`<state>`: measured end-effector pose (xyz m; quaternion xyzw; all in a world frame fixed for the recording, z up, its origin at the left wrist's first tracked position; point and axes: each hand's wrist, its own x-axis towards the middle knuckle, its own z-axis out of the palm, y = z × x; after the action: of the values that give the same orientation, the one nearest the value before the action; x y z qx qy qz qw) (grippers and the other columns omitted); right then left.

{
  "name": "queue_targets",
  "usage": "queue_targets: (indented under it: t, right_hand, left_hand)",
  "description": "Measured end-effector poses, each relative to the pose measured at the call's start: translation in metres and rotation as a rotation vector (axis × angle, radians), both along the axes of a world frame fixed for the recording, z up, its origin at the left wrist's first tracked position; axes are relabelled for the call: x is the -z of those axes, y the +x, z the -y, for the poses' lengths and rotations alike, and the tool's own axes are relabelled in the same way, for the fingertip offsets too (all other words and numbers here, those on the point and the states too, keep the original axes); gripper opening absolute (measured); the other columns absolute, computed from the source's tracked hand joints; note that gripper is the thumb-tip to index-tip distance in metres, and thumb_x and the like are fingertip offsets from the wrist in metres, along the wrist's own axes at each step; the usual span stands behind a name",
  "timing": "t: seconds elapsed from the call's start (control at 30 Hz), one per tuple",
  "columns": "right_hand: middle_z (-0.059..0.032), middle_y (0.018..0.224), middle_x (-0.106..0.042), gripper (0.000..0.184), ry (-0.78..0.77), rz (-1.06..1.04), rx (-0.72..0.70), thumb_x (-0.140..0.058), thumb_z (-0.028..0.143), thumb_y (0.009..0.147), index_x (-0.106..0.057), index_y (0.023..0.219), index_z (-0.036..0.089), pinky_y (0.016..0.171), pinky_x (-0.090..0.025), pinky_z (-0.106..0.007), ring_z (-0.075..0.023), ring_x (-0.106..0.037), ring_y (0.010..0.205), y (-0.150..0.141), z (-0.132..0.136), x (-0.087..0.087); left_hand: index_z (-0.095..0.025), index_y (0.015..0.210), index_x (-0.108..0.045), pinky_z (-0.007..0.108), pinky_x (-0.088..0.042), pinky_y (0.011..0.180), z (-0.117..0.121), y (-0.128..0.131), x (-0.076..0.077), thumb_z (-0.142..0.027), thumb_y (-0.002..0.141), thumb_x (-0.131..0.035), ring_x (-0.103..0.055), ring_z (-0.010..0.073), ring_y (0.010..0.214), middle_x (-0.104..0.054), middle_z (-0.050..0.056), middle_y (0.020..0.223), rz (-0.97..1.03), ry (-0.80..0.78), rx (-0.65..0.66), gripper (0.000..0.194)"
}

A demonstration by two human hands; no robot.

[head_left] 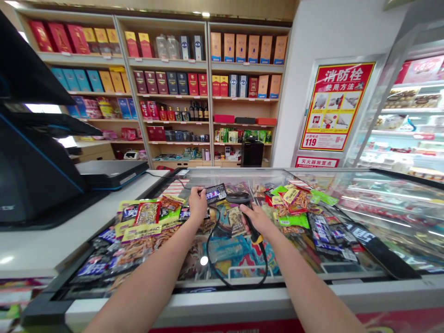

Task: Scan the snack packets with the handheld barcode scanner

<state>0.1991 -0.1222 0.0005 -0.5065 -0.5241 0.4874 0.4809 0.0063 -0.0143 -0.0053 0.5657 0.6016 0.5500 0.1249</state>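
Note:
My left hand (197,204) pinches a dark snack packet (215,193) by its lower edge, just above the pile. My right hand (255,221) is closed around the grip of a black handheld barcode scanner (241,198), whose head points towards that packet. The scanner's black coiled cable (218,275) loops down across the goods. Beneath both hands, many bright snack packets (147,213) lie heaped on the glass lid of a chest freezer (381,208). Neither hand touches the pile as far as I can tell.
A black checkout terminal (34,157) stands on the white counter (52,236) to the left. Wooden shelves of boxed liquor (173,83) fill the back wall. A red-and-yellow fire hydrant poster (336,106) hangs at right, beside a refrigerated display case (405,120).

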Motion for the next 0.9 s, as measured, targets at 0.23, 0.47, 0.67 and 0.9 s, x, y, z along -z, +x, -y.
queue_targets:
  t: [0.23,0.47,0.67,0.9]
  right_hand:
    - [0.0055,0.048,-0.052,0.036,-0.041,-0.032,0.008,-0.059,0.053,0.075,-0.047,0.070,0.019,0.032,-0.040,-0.019,-0.0080,-0.047,0.033,-0.001,0.001,-0.001]
    - [0.0066,0.049,-0.052,0.038,-0.017,-0.129,0.056,-0.061,0.056,0.075,-0.049,0.077,0.019,0.033,-0.041,-0.019,-0.0079,-0.047,0.034,0.005,-0.001,-0.005]
    - [0.0055,0.051,-0.054,0.036,-0.011,-0.158,0.135,-0.059,0.054,0.078,-0.047,0.077,0.020,0.033,-0.041,-0.020,-0.0088,-0.049,0.035,0.035,0.015,-0.011]
    - [0.0052,0.051,-0.054,0.033,0.016,-0.222,0.353,-0.060,0.051,0.078,-0.048,0.081,0.020,0.033,-0.041,-0.020,-0.0094,-0.049,0.036,0.089,0.051,-0.003]
  left_hand:
    - [-0.021,0.084,-0.051,0.032,-0.044,0.081,0.000,-0.001,0.000,-0.026,0.082,-0.046,-0.059,0.0195,0.084,-0.064,0.005,0.085,-0.012,-0.019,-0.004,0.008]
    - [-0.021,0.080,-0.051,0.031,-0.044,0.082,0.001,0.014,0.005,-0.027,0.081,-0.047,-0.059,0.0191,0.086,-0.062,0.004,0.084,0.011,-0.020,0.032,0.007]
    - [-0.020,0.078,-0.054,0.031,-0.044,0.080,0.006,0.067,0.003,-0.024,0.078,-0.049,-0.059,0.0188,0.082,-0.063,0.003,0.080,0.013,-0.083,0.192,0.006]
    - [-0.018,0.076,-0.056,0.029,-0.044,0.079,0.027,0.164,0.006,-0.020,0.080,-0.050,-0.060,0.0183,0.084,-0.064,0.005,0.082,-0.018,-0.105,0.449,0.007]
